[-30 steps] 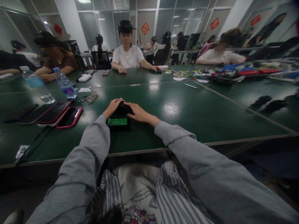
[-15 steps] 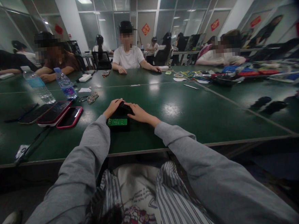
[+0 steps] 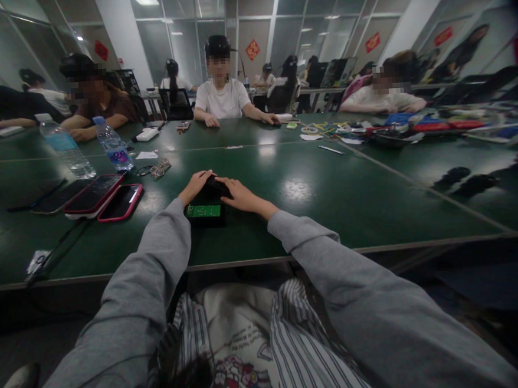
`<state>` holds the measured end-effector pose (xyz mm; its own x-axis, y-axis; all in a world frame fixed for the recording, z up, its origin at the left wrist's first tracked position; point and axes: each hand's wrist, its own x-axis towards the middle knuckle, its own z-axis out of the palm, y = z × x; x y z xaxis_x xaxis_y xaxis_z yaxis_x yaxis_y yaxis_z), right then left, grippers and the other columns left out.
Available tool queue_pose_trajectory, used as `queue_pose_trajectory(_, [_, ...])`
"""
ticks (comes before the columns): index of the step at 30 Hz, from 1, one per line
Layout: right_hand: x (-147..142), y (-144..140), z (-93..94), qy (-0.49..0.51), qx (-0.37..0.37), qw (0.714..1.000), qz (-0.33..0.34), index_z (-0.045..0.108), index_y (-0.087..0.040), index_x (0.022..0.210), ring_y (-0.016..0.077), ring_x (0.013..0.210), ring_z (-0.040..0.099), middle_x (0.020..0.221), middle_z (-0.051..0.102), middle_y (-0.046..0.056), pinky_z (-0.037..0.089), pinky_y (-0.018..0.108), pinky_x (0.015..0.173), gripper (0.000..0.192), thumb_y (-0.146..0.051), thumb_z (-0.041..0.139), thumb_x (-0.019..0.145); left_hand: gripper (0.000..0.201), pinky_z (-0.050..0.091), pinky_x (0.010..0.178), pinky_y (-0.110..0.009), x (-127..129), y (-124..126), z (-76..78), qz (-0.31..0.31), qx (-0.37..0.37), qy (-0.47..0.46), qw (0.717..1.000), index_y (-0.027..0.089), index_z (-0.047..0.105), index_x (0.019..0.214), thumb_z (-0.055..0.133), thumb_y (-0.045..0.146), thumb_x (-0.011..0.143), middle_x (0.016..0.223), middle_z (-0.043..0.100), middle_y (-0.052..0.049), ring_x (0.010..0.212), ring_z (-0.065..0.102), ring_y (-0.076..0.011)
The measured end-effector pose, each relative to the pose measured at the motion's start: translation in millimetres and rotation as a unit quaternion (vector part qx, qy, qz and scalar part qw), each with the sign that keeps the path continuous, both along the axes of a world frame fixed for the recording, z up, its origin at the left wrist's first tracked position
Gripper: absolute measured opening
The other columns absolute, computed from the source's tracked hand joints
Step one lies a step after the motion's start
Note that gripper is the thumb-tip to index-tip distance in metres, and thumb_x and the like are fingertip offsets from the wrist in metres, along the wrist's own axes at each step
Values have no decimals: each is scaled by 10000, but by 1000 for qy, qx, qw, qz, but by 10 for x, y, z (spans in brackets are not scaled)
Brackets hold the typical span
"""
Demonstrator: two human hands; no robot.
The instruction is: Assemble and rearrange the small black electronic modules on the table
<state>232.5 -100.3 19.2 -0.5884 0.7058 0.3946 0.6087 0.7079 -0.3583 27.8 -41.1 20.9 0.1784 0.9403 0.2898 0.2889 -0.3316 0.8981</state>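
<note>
While both grey-sleeved arms reach forward over the near edge of the green counter, the hands meet on one item at its centre.

Item 1: small black box with a green circuit board on its near top face; lies flat on the counter, at 12 o'clock from the person's lap.
Item 2: left hand, laid on the box's far left corner, fingers curled over the top; grip closed on the box.
Item 3: right hand, resting on the box's far right side, fingertips touching a dark part there; whether its grip is clamped, cannot tell.
Item 4: two phones in red cases, side by side, at 9 o'clock from the box, well apart from it.
Item 5: spectacles, at 11 o'clock.
Item 6: two water bottles, upright, at 10 o'clock, beyond the phones.
Item 7: person in a white shirt, seated at the far side, 12 o'clock, hands on the counter.
</note>
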Motion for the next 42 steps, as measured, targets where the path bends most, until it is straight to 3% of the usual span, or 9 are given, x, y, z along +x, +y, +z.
queue_pose_trajectory(23, [5, 34, -34, 6, 11, 1000, 7, 293, -242, 1477, 289, 1208, 499, 1360, 509, 125, 447, 520, 991, 668, -246, 581, 873, 480, 450, 935, -348, -7, 17, -11, -10, 5, -12, 1000, 123, 735, 961, 533, 539, 833, 1006, 712, -97, 991, 624, -235])
queue_pose_trajectory(31, [-1, 16, -14, 3, 11, 1000, 5, 306, -229, 1470, 286, 1212, 501, 1353, 517, 131, 441, 498, 997, 653, -240, 586, 879, 476, 446, 935, -349, 0, -45, 29, -10, 7, -7, 1000, 125, 740, 972, 522, 529, 847, 1007, 714, -96, 992, 621, -235])
queue_pose_trajectory(42, [-8, -20, 26, 12, 17, 1000, 2, 353, -193, 1449, 268, 1158, 536, 1325, 551, 137, 438, 456, 1000, 626, -237, 602, 877, 487, 454, 903, -338, -10, 34, -31, -11, -7, -18, 1000, 131, 737, 968, 539, 554, 830, 987, 715, -91, 952, 626, -226])
